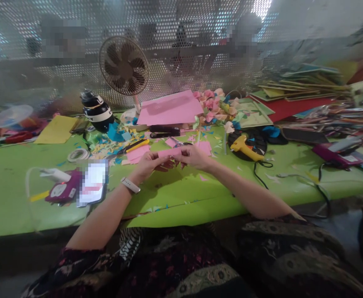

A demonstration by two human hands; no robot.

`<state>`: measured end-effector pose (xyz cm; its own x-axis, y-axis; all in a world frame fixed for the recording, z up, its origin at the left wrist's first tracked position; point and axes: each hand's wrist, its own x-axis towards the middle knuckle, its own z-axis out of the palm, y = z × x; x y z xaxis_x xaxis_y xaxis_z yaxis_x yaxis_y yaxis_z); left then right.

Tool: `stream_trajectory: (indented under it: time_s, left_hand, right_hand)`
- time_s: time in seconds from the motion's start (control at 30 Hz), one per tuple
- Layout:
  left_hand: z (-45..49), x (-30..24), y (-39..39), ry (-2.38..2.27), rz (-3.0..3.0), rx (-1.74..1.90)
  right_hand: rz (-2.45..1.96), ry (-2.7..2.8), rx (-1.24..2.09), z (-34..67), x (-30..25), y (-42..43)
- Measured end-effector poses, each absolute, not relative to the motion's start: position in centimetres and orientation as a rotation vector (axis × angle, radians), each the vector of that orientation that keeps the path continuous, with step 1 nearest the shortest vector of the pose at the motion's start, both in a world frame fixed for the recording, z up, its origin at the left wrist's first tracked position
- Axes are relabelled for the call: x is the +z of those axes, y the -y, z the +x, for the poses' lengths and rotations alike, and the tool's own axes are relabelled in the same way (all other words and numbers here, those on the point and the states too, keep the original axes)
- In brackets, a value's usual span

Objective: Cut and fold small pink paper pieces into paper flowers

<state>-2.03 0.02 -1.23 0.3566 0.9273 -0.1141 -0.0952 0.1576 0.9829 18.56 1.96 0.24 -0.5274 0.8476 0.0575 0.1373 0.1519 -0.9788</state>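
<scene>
My left hand [146,164] and my right hand [194,156] meet over the green table [175,194], each pinching one end of a narrow pink paper strip [169,152] held flat between them. The fingers of both hands are curled on the strip. A white watch sits on my left wrist. Pink paper pieces [138,153] and coloured scraps lie just beyond the hands. Something dark red shows under the strip, but I cannot make it out.
A yellow glue gun [245,147] lies right of the hands with its cord trailing. A large pink sheet [169,108], paper flowers [215,106], a fan [123,66], tape roll [78,155] and a phone [92,183] stand around. Stacked coloured paper fills the far right.
</scene>
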Motion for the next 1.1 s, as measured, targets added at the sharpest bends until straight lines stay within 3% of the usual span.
stream_trajectory:
  time_s: [1.1]
  left_hand:
    - [-3.2,-0.3,-0.5,-0.975,1.296,0.745]
  right_hand:
    - [-0.991,1.874,1.417,20.0,0.9,-2.8]
